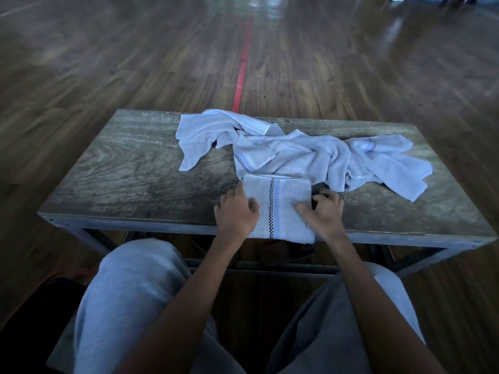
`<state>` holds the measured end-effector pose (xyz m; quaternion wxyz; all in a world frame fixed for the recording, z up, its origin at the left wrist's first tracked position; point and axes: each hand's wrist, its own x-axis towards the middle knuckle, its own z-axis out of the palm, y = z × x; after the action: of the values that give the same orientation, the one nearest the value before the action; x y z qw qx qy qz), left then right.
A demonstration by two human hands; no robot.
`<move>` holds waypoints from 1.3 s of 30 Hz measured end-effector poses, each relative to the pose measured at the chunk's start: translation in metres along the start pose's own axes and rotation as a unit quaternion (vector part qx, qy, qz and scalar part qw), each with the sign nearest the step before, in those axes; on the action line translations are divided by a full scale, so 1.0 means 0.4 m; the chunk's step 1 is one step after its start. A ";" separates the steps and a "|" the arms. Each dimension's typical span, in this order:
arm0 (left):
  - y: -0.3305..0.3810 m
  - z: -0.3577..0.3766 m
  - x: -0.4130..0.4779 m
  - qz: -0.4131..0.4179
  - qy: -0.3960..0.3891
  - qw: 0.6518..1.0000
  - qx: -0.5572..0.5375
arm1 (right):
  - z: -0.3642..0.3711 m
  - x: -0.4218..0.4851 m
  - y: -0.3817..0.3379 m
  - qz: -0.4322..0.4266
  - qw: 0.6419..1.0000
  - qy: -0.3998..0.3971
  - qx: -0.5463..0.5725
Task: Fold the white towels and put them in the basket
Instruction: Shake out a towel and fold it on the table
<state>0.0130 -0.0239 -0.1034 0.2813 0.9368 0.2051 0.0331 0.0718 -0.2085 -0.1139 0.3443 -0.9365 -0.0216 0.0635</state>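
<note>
A folded white towel (pixel 279 209) with a checked stripe down its middle lies at the near edge of the wooden table (pixel 129 168), its front end hanging slightly over. My left hand (pixel 236 213) grips its left side, fingers curled at the edge. On the right side my right hand (pixel 322 211) holds it, thumb lying on top and fingers curled round the edge. Behind it lie crumpled white towels (pixel 291 151), unfolded and overlapping, spread from the table's middle to its right. No basket is in view.
The table has a metal frame (pixel 259 267) and stands on a wooden floor with a red line (pixel 243 66) running away from me. My knees in grey trousers (pixel 127 298) are just in front of the table. The table's left half is bare wood.
</note>
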 end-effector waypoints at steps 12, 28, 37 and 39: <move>0.009 -0.087 -0.054 -0.022 0.051 0.904 -0.424 | -0.016 -0.082 -0.072 -0.047 0.939 0.073 0.334; -0.336 -0.333 -0.399 -0.090 0.265 0.838 -0.469 | 0.175 -0.365 -0.433 -0.215 0.916 -0.141 0.309; -0.528 -0.460 -0.623 -0.151 0.378 0.765 -0.499 | 0.328 -0.539 -0.642 -0.277 0.871 -0.313 0.259; -0.571 -0.458 -0.654 -0.182 0.390 0.752 -0.500 | 0.372 -0.564 -0.666 -0.283 0.858 -0.349 0.248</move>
<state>-0.3422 0.1378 -0.0591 0.6055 0.5134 0.4181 0.4415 -0.1707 0.0711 -0.0300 0.5380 -0.6900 -0.3882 0.2895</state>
